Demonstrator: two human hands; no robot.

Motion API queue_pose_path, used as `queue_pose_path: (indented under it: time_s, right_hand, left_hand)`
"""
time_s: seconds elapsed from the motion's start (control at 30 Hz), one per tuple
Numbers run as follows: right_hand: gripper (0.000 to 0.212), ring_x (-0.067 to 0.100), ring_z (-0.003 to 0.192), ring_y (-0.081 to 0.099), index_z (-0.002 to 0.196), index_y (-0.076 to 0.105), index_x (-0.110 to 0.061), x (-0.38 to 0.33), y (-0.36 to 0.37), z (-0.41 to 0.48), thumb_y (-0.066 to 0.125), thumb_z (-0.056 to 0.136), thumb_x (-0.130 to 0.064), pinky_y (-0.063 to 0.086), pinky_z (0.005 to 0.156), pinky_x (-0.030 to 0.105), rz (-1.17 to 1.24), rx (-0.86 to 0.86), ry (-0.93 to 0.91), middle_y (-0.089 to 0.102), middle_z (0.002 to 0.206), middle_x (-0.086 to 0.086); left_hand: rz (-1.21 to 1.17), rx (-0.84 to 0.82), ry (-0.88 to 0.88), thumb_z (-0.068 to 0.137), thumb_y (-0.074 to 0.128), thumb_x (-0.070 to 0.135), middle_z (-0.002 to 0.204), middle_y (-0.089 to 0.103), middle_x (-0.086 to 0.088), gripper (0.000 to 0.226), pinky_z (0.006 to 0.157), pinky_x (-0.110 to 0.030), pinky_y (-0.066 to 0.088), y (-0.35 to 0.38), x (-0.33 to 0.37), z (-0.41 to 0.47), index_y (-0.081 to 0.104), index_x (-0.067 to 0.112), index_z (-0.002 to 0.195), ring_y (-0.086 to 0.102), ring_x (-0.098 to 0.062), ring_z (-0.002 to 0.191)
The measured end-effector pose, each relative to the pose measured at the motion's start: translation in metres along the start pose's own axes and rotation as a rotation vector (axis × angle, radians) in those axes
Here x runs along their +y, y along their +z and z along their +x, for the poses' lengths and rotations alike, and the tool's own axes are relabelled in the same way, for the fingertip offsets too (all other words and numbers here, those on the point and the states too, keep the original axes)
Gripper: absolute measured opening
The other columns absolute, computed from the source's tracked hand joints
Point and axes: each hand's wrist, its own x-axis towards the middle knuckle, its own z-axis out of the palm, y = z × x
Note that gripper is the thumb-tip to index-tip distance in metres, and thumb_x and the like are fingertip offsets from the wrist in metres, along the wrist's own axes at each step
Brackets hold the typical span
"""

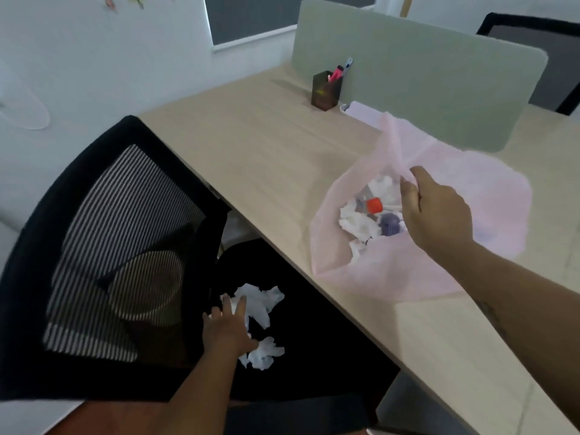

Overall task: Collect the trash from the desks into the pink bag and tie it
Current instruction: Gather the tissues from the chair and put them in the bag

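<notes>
The pink bag (489, 196) is laid flat on the worktop (266, 146), close to its front edge. Its long axis runs left to right in the view, and its mouth is opened upward. The far rim is lifted into a peak and is pinched by the right hand (436, 211), whose fingers are curled round the plastic. Inside the bag, crumpled white paper, an orange cap (374, 205) and a purple item (389, 224) are seen.

The left hand (227, 328) is lowered to the chair seat (314, 324) with fingers extended, and nothing is gripped. The fingertips rest on the upper tissue (263, 299); the lower tissue (265, 356) lies just beside the thumb.

The seat is partly tucked under the worktop, so the worktop edge lies between the tissues and the bag. The mesh backrest (94, 246) stands close to the left of the left hand. A pen holder (326, 91) is placed against the divider panel (423, 73), behind the bag.
</notes>
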Motion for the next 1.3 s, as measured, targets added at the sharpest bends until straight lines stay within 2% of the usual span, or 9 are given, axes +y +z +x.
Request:
queue_pose_path:
  time_s: [0.17, 0.4, 0.53, 0.63, 0.67, 0.83, 1.03, 1.2, 1.3]
  right_hand:
    - [0.021, 0.037, 0.067, 0.05, 0.108, 0.049, -0.017, 0.009, 0.035, 0.01, 0.033, 0.101, -0.029, 0.035, 0.058, 0.037, -0.013, -0.007, -0.059, 0.055, 0.068, 0.01]
    - [0.032, 0.036, 0.07, 0.05, 0.111, 0.051, -0.016, 0.03, 0.051, 0.02, 0.029, 0.103, -0.037, 0.035, 0.06, 0.037, -0.027, 0.05, -0.031, 0.054, 0.07, 0.006]
    - [0.03, 0.035, 0.068, 0.049, 0.115, 0.052, -0.016, 0.034, 0.062, 0.021, 0.03, 0.103, -0.033, 0.036, 0.059, 0.037, -0.028, 0.044, -0.043, 0.056, 0.069, 0.007]
    - [0.028, 0.033, 0.066, 0.047, 0.116, 0.052, -0.016, 0.033, 0.069, 0.02, 0.032, 0.103, -0.03, 0.034, 0.058, 0.036, -0.041, 0.031, -0.046, 0.05, 0.062, 0.001]
    - [0.026, 0.033, 0.066, 0.046, 0.114, 0.052, -0.016, 0.033, 0.07, 0.02, 0.033, 0.103, -0.029, 0.033, 0.058, 0.036, -0.041, 0.03, -0.044, 0.047, 0.059, -0.001]
    - [0.024, 0.034, 0.063, 0.048, 0.105, 0.051, -0.015, 0.032, 0.071, 0.021, 0.032, 0.102, -0.029, 0.036, 0.056, 0.036, -0.065, 0.036, -0.071, 0.051, 0.063, 0.003]
    - [0.029, 0.032, 0.057, 0.055, 0.104, 0.054, -0.013, 0.029, 0.066, 0.01, 0.032, 0.103, -0.031, 0.051, 0.056, 0.04, -0.089, 0.039, -0.113, 0.061, 0.067, 0.008]
    - [0.024, 0.033, 0.056, 0.049, 0.099, 0.052, -0.012, 0.012, 0.04, 0.005, 0.034, 0.102, -0.029, 0.036, 0.051, 0.033, -0.1, 0.0, -0.096, 0.054, 0.064, 0.006]
    - [0.023, 0.034, 0.056, 0.05, 0.1, 0.053, -0.013, 0.002, 0.02, 0.002, 0.036, 0.101, -0.028, 0.04, 0.051, 0.035, -0.108, -0.012, -0.075, 0.057, 0.065, 0.008]
  left_hand:
    - [-0.082, -0.076, -0.009, 0.072, 0.065, 0.074, 0.161, -0.029, -0.012, 0.127, 0.116, -0.059, 0.018, 0.03, 0.006, 0.059, -0.024, 0.035, 0.154, 0.002, -0.046, 0.148]
    - [-0.189, -0.104, -0.135, 0.065, 0.066, 0.081, 0.162, -0.027, -0.011, 0.133, 0.116, -0.058, 0.022, 0.077, 0.01, 0.123, -0.022, 0.037, 0.154, 0.0, -0.045, 0.15]
    - [-0.234, 0.031, -0.072, 0.079, 0.053, 0.076, 0.165, -0.009, -0.008, 0.107, 0.115, -0.051, 0.027, 0.095, 0.009, 0.135, -0.014, 0.042, 0.154, 0.016, -0.042, 0.145]
    - [-0.308, 0.286, 0.001, 0.084, 0.055, 0.049, 0.141, 0.041, -0.015, 0.06, 0.101, -0.055, 0.042, 0.102, 0.008, 0.134, 0.051, 0.03, 0.142, 0.041, -0.045, 0.125]
    - [-0.359, 0.299, -0.035, 0.087, 0.056, 0.042, 0.135, 0.044, -0.013, 0.048, 0.098, -0.049, 0.046, 0.104, 0.008, 0.132, 0.056, 0.03, 0.133, 0.042, -0.041, 0.122]
    - [-0.559, 0.252, -0.224, 0.097, 0.05, 0.024, 0.126, 0.043, -0.017, 0.028, 0.095, -0.045, 0.045, 0.112, 0.003, 0.139, 0.056, 0.012, 0.121, 0.048, -0.036, 0.107]
    - [-0.508, 0.269, -0.045, 0.09, 0.062, 0.024, 0.128, 0.045, -0.01, 0.032, 0.095, -0.035, 0.046, 0.065, 0.026, 0.122, 0.059, 0.014, 0.121, 0.042, -0.032, 0.116]
    - [-0.661, 0.305, 0.097, 0.09, 0.061, 0.021, 0.111, 0.043, -0.003, 0.007, 0.081, -0.033, 0.043, -0.006, 0.031, 0.071, 0.054, 0.018, 0.092, 0.038, -0.027, 0.101]
    - [-0.786, 0.365, 0.175, 0.083, 0.065, 0.019, 0.102, 0.046, -0.003, 0.018, 0.076, -0.035, 0.047, -0.055, 0.036, 0.031, 0.049, 0.023, 0.075, 0.05, -0.032, 0.097]
